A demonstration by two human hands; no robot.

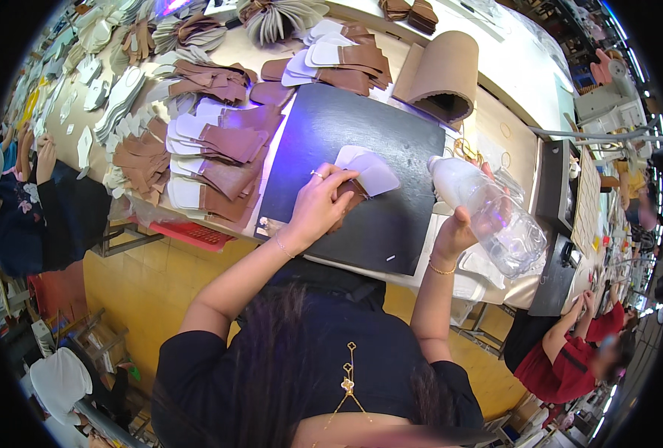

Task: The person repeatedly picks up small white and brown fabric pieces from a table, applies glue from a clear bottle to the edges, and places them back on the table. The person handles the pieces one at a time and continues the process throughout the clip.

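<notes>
My left hand (324,200) is over a black board (324,119), its fingertips closed on a small brown leather piece (357,194). A white, round-cornered piece (376,173) lies against the far end of that leather. Most of the leather is hidden beneath the hand. Off the board's right edge, my right hand (457,237) grips a clear plastic bottle (507,228). The bottle is tilted, with its narrow end toward the board and whitish contents near that end.
Stacks of brown leather pieces with white ends (223,149) fan out left of the board. A curled brown sheet (443,75) stands beyond it. Dark boxes (557,187) are at the right. Seated people (570,358) work on both sides; a red crate (193,234) sits below the table edge.
</notes>
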